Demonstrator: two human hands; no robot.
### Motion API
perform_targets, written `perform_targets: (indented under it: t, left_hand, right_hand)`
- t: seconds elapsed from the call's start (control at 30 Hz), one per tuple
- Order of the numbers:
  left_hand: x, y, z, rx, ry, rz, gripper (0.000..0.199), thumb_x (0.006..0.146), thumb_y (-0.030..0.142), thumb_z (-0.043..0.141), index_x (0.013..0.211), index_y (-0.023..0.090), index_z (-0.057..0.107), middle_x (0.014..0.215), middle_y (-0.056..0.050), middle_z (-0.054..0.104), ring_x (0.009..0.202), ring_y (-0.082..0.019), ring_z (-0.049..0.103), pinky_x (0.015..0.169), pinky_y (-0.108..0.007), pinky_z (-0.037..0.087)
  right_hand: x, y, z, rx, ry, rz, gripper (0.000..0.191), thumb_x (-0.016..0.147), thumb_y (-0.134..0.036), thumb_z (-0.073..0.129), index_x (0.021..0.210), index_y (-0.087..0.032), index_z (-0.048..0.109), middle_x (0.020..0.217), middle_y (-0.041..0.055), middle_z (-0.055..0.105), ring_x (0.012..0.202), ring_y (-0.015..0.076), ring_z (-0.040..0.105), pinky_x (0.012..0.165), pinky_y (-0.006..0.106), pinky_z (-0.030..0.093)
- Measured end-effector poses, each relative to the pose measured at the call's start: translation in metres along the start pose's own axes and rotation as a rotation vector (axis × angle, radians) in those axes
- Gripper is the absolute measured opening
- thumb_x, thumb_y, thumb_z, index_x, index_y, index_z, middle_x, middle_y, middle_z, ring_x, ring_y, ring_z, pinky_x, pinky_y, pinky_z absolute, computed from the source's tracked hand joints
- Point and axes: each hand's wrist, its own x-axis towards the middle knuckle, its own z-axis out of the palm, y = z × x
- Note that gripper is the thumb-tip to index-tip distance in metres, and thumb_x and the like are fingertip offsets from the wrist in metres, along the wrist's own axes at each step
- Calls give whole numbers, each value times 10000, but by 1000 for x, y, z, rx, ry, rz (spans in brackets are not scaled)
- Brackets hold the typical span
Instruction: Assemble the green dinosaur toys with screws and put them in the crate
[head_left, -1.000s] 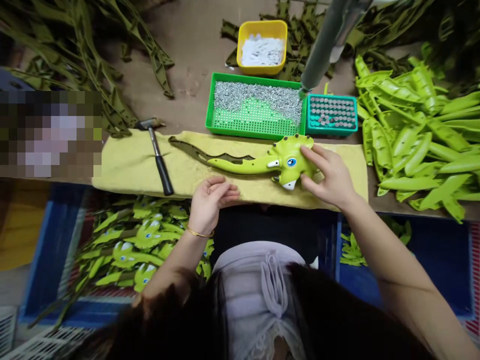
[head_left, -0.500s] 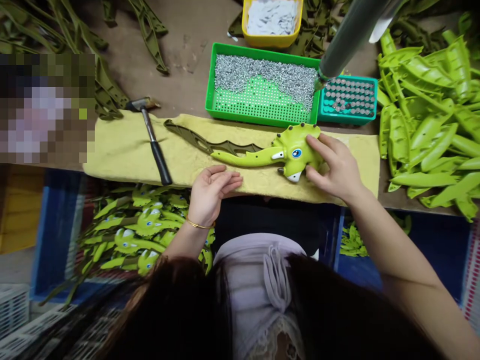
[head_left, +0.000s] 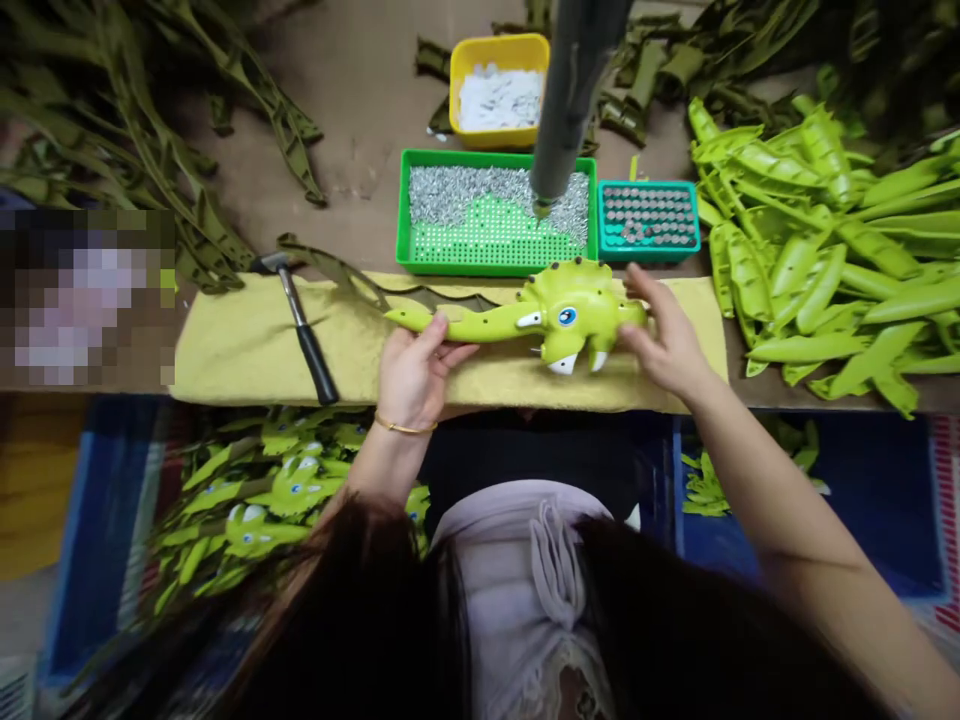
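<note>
A lime-green dinosaur-head toy (head_left: pixel 574 315) with a blue eye and a long green stem lies over the yellow cloth (head_left: pixel 345 370). My left hand (head_left: pixel 416 370) grips the stem near its left end, thumb on top. Beside the right end of the head is my right hand (head_left: pixel 664 335), its fingers and thumb spread and nothing held between them. A dark olive strip (head_left: pixel 337 270) runs behind the stem and out to the left. On the cloth's left part rests a hammer (head_left: pixel 304 335) with a black handle.
Behind the cloth stand a green tray of screws (head_left: pixel 465 262), a teal box (head_left: pixel 649 250) and a yellow tub (head_left: pixel 499 135). A dark tool (head_left: pixel 566 110) hangs over the tray. Green parts (head_left: pixel 832 260) lie right. Blue bins (head_left: pixel 847 540) sit below; a person's blurred hand is far left.
My left hand has closed on the toy's stem. The toy has shifted left and its stem is lifted a little. My right hand has opened off the head. The view has shifted.
</note>
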Motion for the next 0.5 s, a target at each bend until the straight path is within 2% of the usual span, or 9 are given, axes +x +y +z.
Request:
perform_targets:
  t: [0.03, 0.1, 0.17, 0.23, 0.27, 0.33, 0.37, 0.43, 0.5]
  left_hand:
    - [2, 2, -2, 16, -5, 33, 329, 691, 387, 806, 849, 172, 614, 874, -44, 731, 811, -187, 705, 735, -333, 620]
    - [4, 8, -8, 61, -18, 88, 361, 690, 433, 801, 892, 201, 612, 924, -25, 735, 880, -196, 700, 760, -334, 615]
    - [4, 13, -16, 133, -37, 88, 394, 711, 491, 772, 942, 221, 601, 1001, -17, 729, 997, -219, 678, 836, -368, 599]
    - [2, 16, -24, 287, 19, 152, 433, 760, 565, 698, 996, 220, 587, 1091, -42, 709, 1111, -257, 633, 929, -449, 560]
    - [0, 17, -27, 369, 84, 230, 452, 779, 580, 673, 1038, 222, 577, 1172, -57, 679, 1193, -274, 585, 1002, -497, 508]
    - [-3, 19, -32, 574, 204, 492, 525, 739, 563, 726, 1113, 232, 564, 1364, -86, 565, 1370, -311, 413, 1148, -569, 323]
    - [-4, 19, -33, 710, 206, 643, 571, 690, 529, 781, 1138, 243, 571, 1434, -91, 500, 1429, -326, 316, 1191, -580, 216]
    - [-2, 20, -32, 1031, 23, 888, 584, 652, 423, 835, 1168, 272, 606, 1468, -91, 471, 1453, -340, 264, 1208, -567, 120]
    - [1, 21, -30, 1330, -256, 1060, 469, 762, 348, 743, 1213, 292, 626, 1380, -105, 567, 1350, -333, 444, 1148, -544, 250]
  right_hand:
    - [0, -4, 1, 150, 46, 127, 498, 816, -672, 527, 973, -205, 601, 833, 60, 642, 752, 180, 614, 675, 347, 538]
    - [0, -14, 4, 492, 94, 341, 486, 819, -704, 506, 761, -221, 495, 531, -49, 448, 451, 89, 415, 429, 229, 367]
    - [1, -25, 8, 762, 97, 419, 508, 769, -688, 602, 688, -224, 411, 460, -101, 314, 380, 45, 270, 372, 188, 209]
    - [1, -33, 9, 867, 92, 425, 537, 702, -661, 694, 659, -215, 397, 445, -110, 312, 371, 25, 241, 369, 175, 149]
    - [1, -36, 8, 881, 92, 437, 552, 678, -661, 713, 643, -213, 393, 434, -111, 313, 366, 19, 229, 368, 174, 129]
    - [2, -38, 6, 899, 82, 488, 568, 652, -661, 731, 622, -213, 384, 414, -117, 297, 355, 14, 204, 363, 172, 108]
    - [3, -38, 4, 913, 70, 514, 572, 647, -656, 738, 616, -214, 375, 407, -121, 282, 351, 12, 193, 360, 171, 103]
    - [4, -38, 1, 933, 36, 545, 572, 654, -647, 738, 606, -215, 366, 395, -127, 258, 342, 11, 181, 352, 168, 99]
    - [3, -41, -2, 889, 14, 551, 562, 687, -675, 695, 598, -209, 394, 385, -107, 310, 327, 19, 228, 331, 171, 125]
